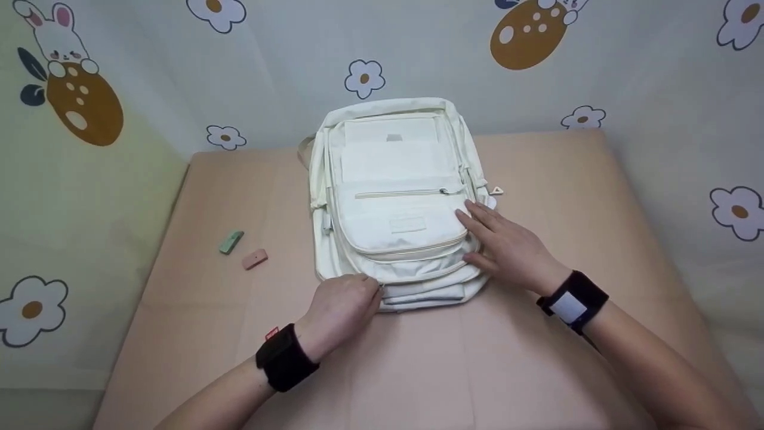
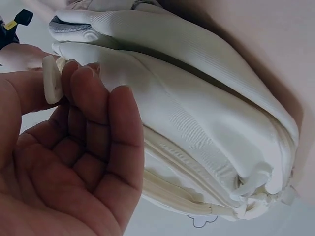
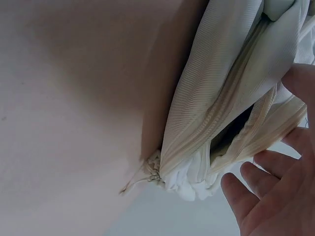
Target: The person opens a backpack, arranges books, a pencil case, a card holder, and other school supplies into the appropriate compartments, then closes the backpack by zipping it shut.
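A cream backpack (image 1: pixel 388 164) lies on its back on the table, front pockets facing up. At its lower edge, my left hand (image 1: pixel 343 304) pinches a cream zipper pull (image 2: pixel 51 81) between thumb and fingers, seen close in the left wrist view. My right hand (image 1: pixel 513 248) rests against the bag's right side with fingers spread and fairly straight. In the right wrist view, a dark gap (image 3: pixel 234 130) shows between zipper edges near that hand (image 3: pixel 285 191). What lies inside the gap cannot be made out.
Left of the bag, a small green block (image 1: pixel 231 242) and a small pink block (image 1: pixel 255 259) lie on the pinkish-beige table (image 1: pixel 418 364). A patterned curtain (image 1: pixel 286 71) surrounds the table at the back and sides.
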Available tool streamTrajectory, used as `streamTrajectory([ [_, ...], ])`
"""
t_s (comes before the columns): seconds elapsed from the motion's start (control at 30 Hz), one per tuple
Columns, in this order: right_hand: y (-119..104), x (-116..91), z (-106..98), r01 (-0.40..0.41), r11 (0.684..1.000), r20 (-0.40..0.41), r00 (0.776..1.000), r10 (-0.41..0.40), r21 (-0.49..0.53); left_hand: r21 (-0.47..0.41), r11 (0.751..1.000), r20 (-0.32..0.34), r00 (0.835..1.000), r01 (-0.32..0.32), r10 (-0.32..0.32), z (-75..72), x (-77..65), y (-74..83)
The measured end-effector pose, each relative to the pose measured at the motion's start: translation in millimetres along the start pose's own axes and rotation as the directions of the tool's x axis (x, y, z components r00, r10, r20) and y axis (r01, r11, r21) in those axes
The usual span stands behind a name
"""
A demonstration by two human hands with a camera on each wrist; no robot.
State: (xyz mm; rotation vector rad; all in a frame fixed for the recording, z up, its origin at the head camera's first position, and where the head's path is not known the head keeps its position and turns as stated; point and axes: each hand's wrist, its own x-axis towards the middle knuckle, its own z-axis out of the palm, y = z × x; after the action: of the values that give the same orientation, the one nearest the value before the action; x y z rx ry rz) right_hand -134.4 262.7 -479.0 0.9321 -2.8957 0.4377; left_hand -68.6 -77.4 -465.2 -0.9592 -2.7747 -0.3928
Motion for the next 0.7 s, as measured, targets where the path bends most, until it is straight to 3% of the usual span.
streamTrajectory([
  [0.33, -0.4, 0.3, 1.9, 0.006, 1.0, -0.029, 1.0, -0.006, 0.0, 0.116, 0.978, -0.018, 0.984, -0.174, 0.177, 8.4, 26.8, 27.8],
  [0.57, -2.3, 0.4, 4.9, -0.01, 1.0, -0.034, 0.999, 0.011, 0.022, 0.108, 0.976, 0.01, 0.982, -0.189, 0.189, 14.8, 39.4, 35.5],
  [0.7, -3.1, -0.3, 4.9, -0.013, 1.0, -0.036, 0.999, 0.014, 0.018, 0.061, 0.979, -0.029, 0.98, -0.195, 0.197, 11.8, 36.6, 28.9],
])
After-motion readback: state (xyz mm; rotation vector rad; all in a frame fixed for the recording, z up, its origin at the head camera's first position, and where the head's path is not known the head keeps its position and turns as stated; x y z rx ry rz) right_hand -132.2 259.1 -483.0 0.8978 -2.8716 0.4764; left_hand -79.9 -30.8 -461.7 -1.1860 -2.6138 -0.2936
